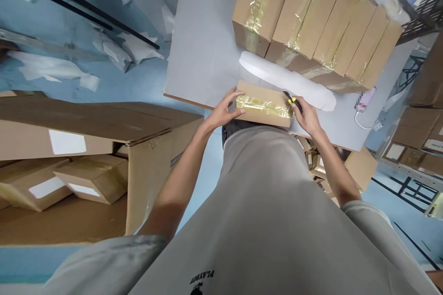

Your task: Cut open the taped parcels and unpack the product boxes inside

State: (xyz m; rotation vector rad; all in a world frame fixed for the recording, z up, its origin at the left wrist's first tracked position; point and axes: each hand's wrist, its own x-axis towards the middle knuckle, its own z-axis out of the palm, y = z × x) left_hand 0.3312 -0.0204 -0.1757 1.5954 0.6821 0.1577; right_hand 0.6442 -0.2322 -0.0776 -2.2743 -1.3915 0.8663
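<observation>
A small cardboard box (263, 103) with a yellowish tape strip along its top lies at the near edge of the grey table (200, 46). My left hand (226, 110) grips the box's left end, thumb on top and fingers curled round the side. At the box's right end, my right hand (306, 115) is closed on a small black and yellow tool (290, 98), which looks like a utility knife. Its tip touches the taped top.
Several taped cardboard boxes (311, 23) stand in a row at the table's far side, with a white foam sheet (287, 80) in front of them. A large open carton (69, 166) holding small boxes stands at the left. Metal shelving with boxes (418, 133) is at the right.
</observation>
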